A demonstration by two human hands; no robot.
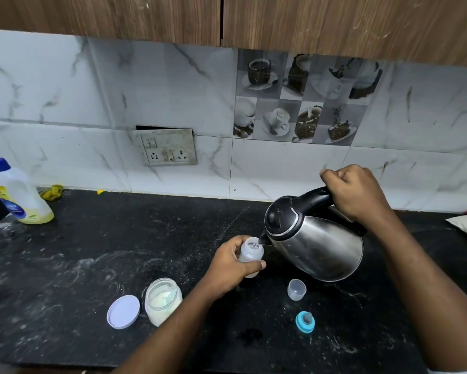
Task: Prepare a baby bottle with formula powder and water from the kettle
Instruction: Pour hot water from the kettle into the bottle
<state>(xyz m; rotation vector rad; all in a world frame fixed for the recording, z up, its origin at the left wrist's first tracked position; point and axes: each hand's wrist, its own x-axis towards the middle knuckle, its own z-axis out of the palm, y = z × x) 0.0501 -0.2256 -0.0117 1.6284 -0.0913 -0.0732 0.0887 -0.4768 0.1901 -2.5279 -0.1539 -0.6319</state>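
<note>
Nearest on black worktop (65,252): blue teat ring (305,322), clear cap (296,289), open formula jar (162,300) with lid (123,311) beside. Mid-worktop: left grip (231,267) curled round baby bottle (251,253). Beyond: right grip (353,193) clenched on handle of tilted kettle (318,247), spout at bottle mouth.

Right grip (356,194) round the handle of a tilted steel kettle (317,248), spout at the mouth of a baby bottle (250,253) held by the left grip (231,265), open powder jar (162,300), lid (123,311), blue teat ring (305,322) on black counter (78,252)

Bottle (251,252) half behind left hand (228,267)
</note>
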